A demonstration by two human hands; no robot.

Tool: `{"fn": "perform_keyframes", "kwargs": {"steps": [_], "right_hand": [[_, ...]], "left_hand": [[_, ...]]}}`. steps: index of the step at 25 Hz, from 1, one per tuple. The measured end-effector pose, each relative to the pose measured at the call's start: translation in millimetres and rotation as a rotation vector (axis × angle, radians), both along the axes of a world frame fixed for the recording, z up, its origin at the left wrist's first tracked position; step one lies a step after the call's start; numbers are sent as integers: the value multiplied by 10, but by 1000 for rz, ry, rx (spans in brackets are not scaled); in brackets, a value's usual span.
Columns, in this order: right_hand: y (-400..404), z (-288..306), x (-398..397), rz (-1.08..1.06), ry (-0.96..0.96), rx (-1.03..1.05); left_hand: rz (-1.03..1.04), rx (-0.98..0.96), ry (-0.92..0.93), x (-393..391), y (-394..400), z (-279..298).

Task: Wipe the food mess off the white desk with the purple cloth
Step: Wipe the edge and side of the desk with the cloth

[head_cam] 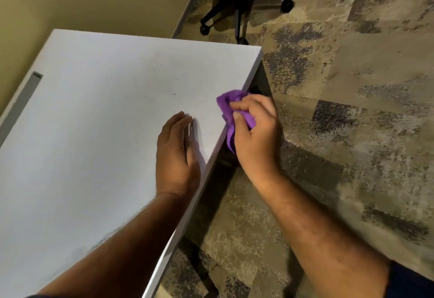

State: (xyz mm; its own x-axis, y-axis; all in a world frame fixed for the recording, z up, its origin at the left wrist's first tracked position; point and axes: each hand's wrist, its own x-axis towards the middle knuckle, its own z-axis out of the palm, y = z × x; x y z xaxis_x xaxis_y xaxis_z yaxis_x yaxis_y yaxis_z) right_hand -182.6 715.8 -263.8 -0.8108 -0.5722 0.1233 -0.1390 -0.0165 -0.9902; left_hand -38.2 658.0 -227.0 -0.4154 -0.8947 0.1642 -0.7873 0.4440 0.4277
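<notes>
1. the purple cloth (226, 109) is bunched into a wad at the right edge of the white desk (98, 114), partly on the top and partly hanging down over the side.

2. the right hand (256, 130) holds the cloth: fingers and thumb are curled in tight around the wad, with folds of it poking out above the knuckles and below the palm. most of this hand is past the edge, over the floor.

3. the left hand (177, 154) lies flat on the desk just beside the edge, fingers straight and close together, holding nothing. it looks as if it is bracing or steadying.

4. the desk top looks nearly clean. no heap of food or wet smear shows; only a few tiny dark specks (174, 94) lie toward the middle and far part, plus a faint greyish scuff near the left forearm. whether those marks are food or just wear, i cannot tell.

5. my judgement: the wiping is mostly done, and the cloth at the rim suggests the mess is being gathered or pushed off at the edge. what seems left is a pass over the specks and perhaps the scuffed patch.

6. beyond the desk lie a patterned carpet (352, 86), a beige wall (47, 3), and the wheeled base of a black office chair (242, 6), well apart from the hands.
</notes>
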Motion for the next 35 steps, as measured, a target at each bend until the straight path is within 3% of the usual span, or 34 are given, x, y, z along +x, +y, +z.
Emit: {"fn": "perform_keyframes", "kwargs": {"steps": [5, 9, 12, 19, 26, 35], "right_hand": [[476, 46, 8, 340, -48, 108], [427, 370, -285, 229, -427, 105], [256, 672, -701, 182, -712, -7], [-445, 901, -1578, 490, -987, 148], [-1273, 1082, -1855, 674, -919, 255], [-2377, 1332, -2116, 752, -650, 507]], "left_hand": [[95, 15, -133, -47, -37, 40], [356, 32, -169, -90, -83, 88], [404, 77, -162, -108, -105, 126], [479, 122, -212, -126, -107, 166], [475, 170, -187, -108, -154, 188], [487, 226, -258, -102, -175, 238]]}}
